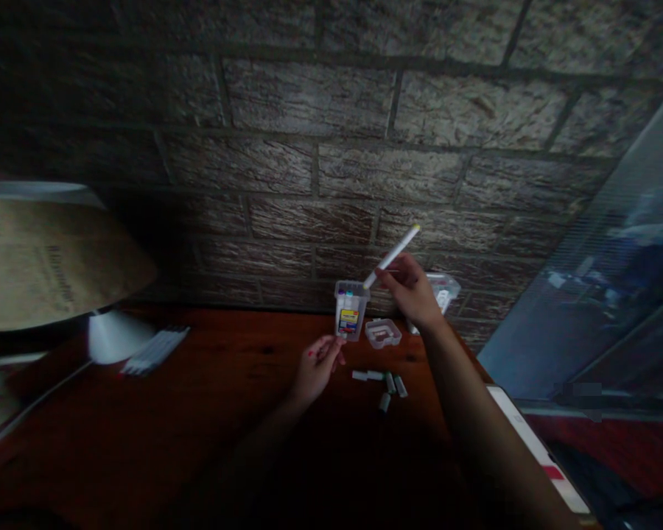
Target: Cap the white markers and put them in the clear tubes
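Observation:
My right hand [412, 291] pinches a white marker pen [392, 255], held slanted with its yellow-tipped end up and its lower end by the rim of a clear plastic box [356, 327]. Several markers [348, 298] stand upright in that box, at its left side; a yellow label is on its front. My left hand [317, 364] is closed at the box's lower front corner, thumb and forefinger together; whether they grip the box or something small is unclear. To the right of the box lies its small clear lid [383, 333]. Several short pale pieces, seemingly marker caps [390, 383], lie in front.
Another clear container [442, 283] stands behind my right wrist. A row of white pens [158, 350] lies on the wooden table [226, 412] at left, near a paper bag [60, 258]. A stone-block wall [309, 162] rises behind. A white flat box [530, 442] is at the right edge.

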`<control>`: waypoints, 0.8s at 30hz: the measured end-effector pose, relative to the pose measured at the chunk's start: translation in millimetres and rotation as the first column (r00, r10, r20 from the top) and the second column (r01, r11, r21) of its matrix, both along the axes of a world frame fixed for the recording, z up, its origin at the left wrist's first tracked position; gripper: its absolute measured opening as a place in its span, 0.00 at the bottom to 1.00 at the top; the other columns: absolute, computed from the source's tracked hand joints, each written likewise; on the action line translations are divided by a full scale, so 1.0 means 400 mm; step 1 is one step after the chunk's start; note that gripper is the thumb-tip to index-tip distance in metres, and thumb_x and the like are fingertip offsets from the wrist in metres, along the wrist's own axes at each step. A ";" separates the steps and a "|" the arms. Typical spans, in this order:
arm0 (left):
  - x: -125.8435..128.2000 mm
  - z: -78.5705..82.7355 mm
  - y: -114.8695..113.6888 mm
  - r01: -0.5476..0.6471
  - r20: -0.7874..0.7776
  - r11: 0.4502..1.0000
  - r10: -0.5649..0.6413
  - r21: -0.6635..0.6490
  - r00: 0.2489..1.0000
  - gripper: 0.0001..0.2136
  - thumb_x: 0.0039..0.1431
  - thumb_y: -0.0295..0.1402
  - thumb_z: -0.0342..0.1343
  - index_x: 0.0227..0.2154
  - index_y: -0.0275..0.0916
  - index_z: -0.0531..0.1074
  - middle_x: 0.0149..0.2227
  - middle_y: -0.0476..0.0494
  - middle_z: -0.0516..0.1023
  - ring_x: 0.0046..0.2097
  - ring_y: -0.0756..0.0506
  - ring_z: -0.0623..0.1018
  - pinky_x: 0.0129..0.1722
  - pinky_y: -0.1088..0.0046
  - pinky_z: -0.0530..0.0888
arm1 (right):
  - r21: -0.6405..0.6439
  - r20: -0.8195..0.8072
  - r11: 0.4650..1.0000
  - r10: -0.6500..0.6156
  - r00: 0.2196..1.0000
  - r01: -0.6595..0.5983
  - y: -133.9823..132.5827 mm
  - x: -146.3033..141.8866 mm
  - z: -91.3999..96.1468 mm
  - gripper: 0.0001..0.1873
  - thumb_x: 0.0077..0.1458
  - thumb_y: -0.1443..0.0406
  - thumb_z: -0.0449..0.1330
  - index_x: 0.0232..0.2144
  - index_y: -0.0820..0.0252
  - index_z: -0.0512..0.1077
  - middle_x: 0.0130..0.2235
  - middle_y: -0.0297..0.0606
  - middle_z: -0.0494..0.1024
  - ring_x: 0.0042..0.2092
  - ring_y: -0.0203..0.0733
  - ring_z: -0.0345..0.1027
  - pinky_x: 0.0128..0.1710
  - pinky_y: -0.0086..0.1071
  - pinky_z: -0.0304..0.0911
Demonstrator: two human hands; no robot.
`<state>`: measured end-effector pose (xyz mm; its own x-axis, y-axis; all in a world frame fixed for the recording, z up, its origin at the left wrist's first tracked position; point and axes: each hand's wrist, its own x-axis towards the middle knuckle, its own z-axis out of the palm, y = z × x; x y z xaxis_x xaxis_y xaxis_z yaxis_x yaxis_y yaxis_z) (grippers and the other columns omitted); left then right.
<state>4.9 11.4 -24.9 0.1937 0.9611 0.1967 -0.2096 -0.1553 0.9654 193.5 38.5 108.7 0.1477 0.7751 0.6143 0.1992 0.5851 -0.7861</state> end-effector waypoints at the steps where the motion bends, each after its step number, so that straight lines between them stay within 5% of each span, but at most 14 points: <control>1: -0.001 0.000 -0.002 0.006 -0.008 1.000 -0.006 0.006 1.000 0.27 0.50 0.58 0.61 0.34 0.34 0.76 0.20 0.50 0.73 0.21 0.53 0.65 0.22 0.77 0.61 | 0.002 0.006 0.999 -0.047 0.999 0.047 0.020 -0.003 -0.002 0.19 0.49 0.51 0.67 0.36 0.55 0.69 0.34 0.34 0.78 0.34 0.39 0.73 0.33 0.32 0.69; 6: -0.003 -0.005 -0.003 0.012 -0.055 1.000 -0.011 0.019 0.998 0.25 0.55 0.56 0.58 0.35 0.34 0.77 0.20 0.50 0.73 0.21 0.53 0.65 0.22 0.77 0.61 | 0.005 0.191 0.980 -0.198 0.961 0.201 0.068 -0.005 -0.035 0.20 0.54 0.51 0.62 0.43 0.56 0.72 0.36 0.39 0.81 0.38 0.46 0.77 0.39 0.38 0.71; 11: 0.001 -0.001 -0.005 0.008 -0.084 1.000 -0.008 -0.007 0.996 0.25 0.54 0.56 0.58 0.34 0.34 0.77 0.20 0.50 0.72 0.21 0.53 0.65 0.22 0.77 0.60 | 0.017 0.349 0.972 -0.227 0.909 0.236 0.055 -0.010 -0.041 0.37 0.54 0.58 0.63 0.63 0.56 0.56 0.37 0.38 0.81 0.36 0.46 0.77 0.39 0.40 0.72; 17: -0.005 -0.006 -0.001 -0.030 -0.082 1.000 0.031 0.005 0.996 0.23 0.55 0.55 0.59 0.34 0.35 0.77 0.19 0.51 0.72 0.20 0.52 0.65 0.21 0.77 0.60 | -0.004 0.447 0.971 -0.212 0.869 0.239 0.048 -0.024 -0.042 0.34 0.54 0.63 0.61 0.61 0.56 0.57 0.38 0.38 0.80 0.36 0.46 0.77 0.40 0.39 0.72; 24: -0.013 -0.005 0.001 -0.055 -0.128 0.997 0.061 0.049 0.990 0.22 0.57 0.53 0.58 0.34 0.36 0.77 0.19 0.51 0.72 0.20 0.53 0.66 0.22 0.77 0.61 | -0.024 0.495 0.969 -0.201 0.846 0.244 0.032 -0.030 -0.037 0.44 0.54 0.66 0.59 0.70 0.57 0.46 0.35 0.39 0.81 0.35 0.47 0.76 0.41 0.40 0.71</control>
<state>-0.3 11.8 -27.1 0.1648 0.9622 0.2167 -0.0725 -0.2073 0.9756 181.6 51.1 93.9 0.0226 0.8087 0.5878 0.6846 0.4160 -0.5986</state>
